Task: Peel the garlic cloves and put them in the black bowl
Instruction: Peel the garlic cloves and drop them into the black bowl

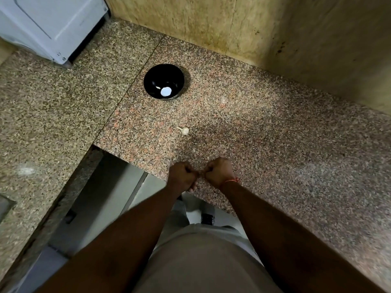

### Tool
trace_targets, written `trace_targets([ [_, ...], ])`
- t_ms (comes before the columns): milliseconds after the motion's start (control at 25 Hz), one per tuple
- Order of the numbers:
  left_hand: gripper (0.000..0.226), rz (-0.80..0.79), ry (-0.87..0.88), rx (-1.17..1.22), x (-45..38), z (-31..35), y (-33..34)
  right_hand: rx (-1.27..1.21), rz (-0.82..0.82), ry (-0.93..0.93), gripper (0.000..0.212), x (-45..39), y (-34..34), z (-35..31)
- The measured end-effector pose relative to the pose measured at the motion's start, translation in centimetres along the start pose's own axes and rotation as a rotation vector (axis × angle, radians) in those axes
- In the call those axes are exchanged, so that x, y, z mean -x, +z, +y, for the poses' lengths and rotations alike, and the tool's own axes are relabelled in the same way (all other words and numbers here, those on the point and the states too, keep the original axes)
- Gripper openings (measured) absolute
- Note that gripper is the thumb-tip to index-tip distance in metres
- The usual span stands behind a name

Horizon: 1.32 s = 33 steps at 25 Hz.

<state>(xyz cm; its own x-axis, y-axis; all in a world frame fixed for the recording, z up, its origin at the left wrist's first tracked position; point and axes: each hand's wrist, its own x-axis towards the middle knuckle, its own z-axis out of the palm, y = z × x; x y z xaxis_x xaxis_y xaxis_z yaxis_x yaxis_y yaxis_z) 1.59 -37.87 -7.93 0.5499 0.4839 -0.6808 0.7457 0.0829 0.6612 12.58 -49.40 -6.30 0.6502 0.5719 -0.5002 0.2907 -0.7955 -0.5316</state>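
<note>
Your left hand (183, 176) and right hand (219, 173) are both curled, fingertips meeting over the counter edge (148, 166). You seem to be peeling a clove between them, but the clove itself is hidden. Farther out a garlic piece (184, 130) lies on the granite. Beyond it stands the black bowl (152, 77), one pale clove (157, 87) inside. Next, strip the skin and carry the clove to the bowl.

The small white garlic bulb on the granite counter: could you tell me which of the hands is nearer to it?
Left, slightly. The left hand is just below the garlic bulb; the right hand is below and further right.
</note>
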Motion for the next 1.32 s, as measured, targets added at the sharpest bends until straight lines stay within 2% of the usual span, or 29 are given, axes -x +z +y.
trace_targets([
  [480,0.031,0.069,-0.035,-0.048,-0.2,0.7,0.5,0.062,-0.025,0.064,0.019,-0.5,0.0,-0.7],
  [560,0.032,0.085,0.023,-0.115,-0.1,0.8,0.6,0.011,-0.013,0.101,0.019,-0.6,0.2,-0.6],
  [680,0.027,0.093,0.205,-0.350,0.1,1.0,0.8,-0.055,-0.023,0.133,0.027,-0.7,0.1,-0.5],
  [800,0.020,0.059,0.258,-0.494,0.2,1.6,1.1,-0.108,-0.030,0.134,0.022,-0.5,-0.3,-0.7],
  [1120,0.020,0.114,0.279,-0.483,0.9,1.4,1.4,-0.092,-0.040,0.123,0.022,-0.6,0.0,-0.6],
  [1200,0.028,0.147,0.251,-0.482,1.1,1.6,1.7,-0.070,-0.053,0.125,0.021,-0.7,0.0,-0.6],
  [1320,0.023,0.172,0.195,-0.475,0.8,1.7,2.0,-0.056,-0.048,0.141,0.019,-0.9,0.2,-0.5],
])
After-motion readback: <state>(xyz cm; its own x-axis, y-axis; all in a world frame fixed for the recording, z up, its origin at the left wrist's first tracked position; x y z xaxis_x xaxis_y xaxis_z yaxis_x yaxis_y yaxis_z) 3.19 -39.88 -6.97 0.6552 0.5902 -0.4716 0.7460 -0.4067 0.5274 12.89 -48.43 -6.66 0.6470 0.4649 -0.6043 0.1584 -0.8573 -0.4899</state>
